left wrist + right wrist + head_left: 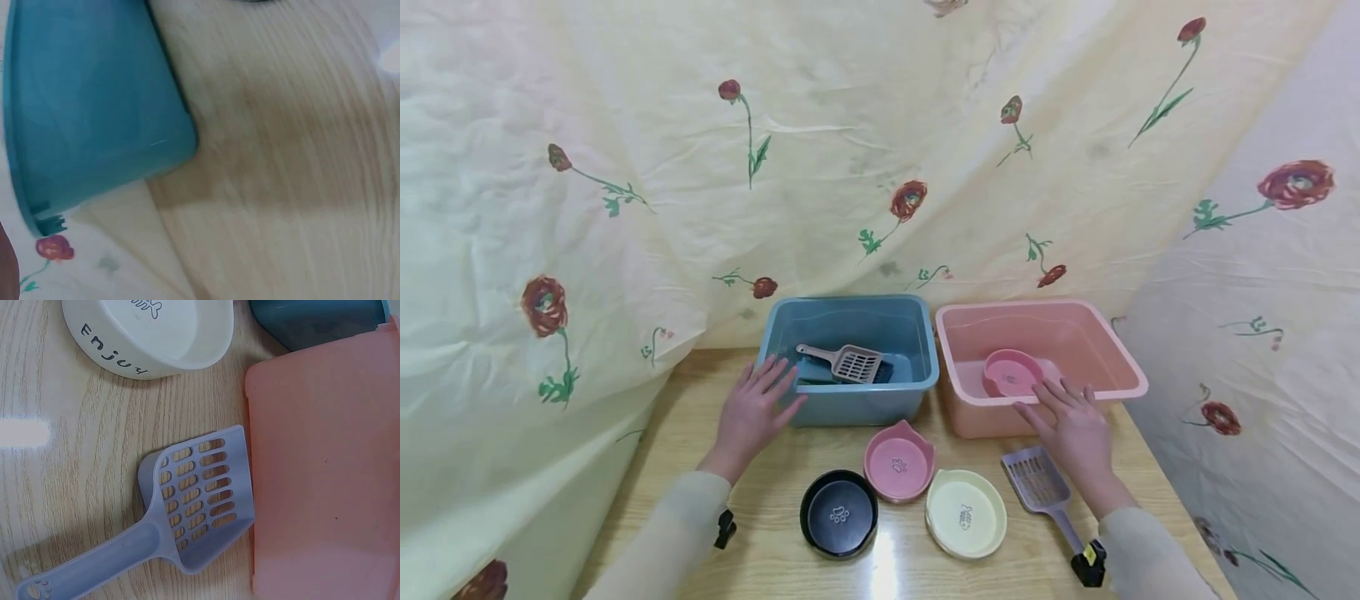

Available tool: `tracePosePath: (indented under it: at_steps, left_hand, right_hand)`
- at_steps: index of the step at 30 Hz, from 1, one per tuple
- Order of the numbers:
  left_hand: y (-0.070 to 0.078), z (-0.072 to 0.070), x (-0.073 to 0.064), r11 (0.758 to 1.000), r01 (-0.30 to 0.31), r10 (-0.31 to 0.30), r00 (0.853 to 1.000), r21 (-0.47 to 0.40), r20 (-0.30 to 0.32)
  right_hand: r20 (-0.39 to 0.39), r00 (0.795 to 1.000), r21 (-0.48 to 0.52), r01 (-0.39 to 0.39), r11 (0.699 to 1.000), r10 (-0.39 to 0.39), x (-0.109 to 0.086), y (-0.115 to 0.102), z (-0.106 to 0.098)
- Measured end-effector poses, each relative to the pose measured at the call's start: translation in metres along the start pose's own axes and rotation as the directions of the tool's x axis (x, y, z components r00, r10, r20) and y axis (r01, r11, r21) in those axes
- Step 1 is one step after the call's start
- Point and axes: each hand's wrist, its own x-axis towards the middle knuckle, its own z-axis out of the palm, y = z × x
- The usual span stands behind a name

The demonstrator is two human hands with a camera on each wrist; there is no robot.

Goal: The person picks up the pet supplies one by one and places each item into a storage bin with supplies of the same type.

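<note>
My left hand hovers with spread fingers at the front left corner of a blue litter box, holding nothing. Inside that box lies a grey slotted litter scoop with darker items under it, partly hidden. Over the front rim of a pink litter box is my right hand, its fingers extended and nothing in its grasp. A pink bowl sits in the pink box. Below the right hand, a lavender litter scoop lies on the table, its blade close to the pink box.
In front of the boxes stand a pink pet bowl, a black bowl and a cream bowl on the wooden table. A flowered cloth hangs behind and at both sides.
</note>
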Motion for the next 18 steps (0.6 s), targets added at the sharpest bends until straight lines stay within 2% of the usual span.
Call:
tracePosePath:
  at_steps: [3, 12, 15, 18]
  left_hand:
    - [0.002, 0.008, -0.006, 1.0, -0.013, 0.014, 0.999, 0.018, -0.04]
    - [-0.012, 0.017, -0.015, 0.988, -0.149, 0.15, 0.988, 0.048, -0.024]
    - [-0.015, 0.017, -0.013, 0.985, -0.17, 0.171, 0.985, 0.037, -0.023]
    - [-0.016, 0.018, -0.011, 0.985, -0.167, 0.168, 0.985, 0.043, -0.03]
  right_hand:
    - [0.006, 1.0, -0.01, -0.003, 1.0, 0.003, 0.0, 0.0, 0.0]
    - [0.023, 1.0, -0.031, -0.002, 1.0, 0.002, 0.001, -0.003, -0.003]
    - [0.032, 0.999, -0.039, -0.008, 0.999, 0.009, 0.001, -0.004, -0.003]
    - [0.044, 0.999, -0.048, -0.02, 0.999, 0.022, 0.002, -0.004, -0.003]
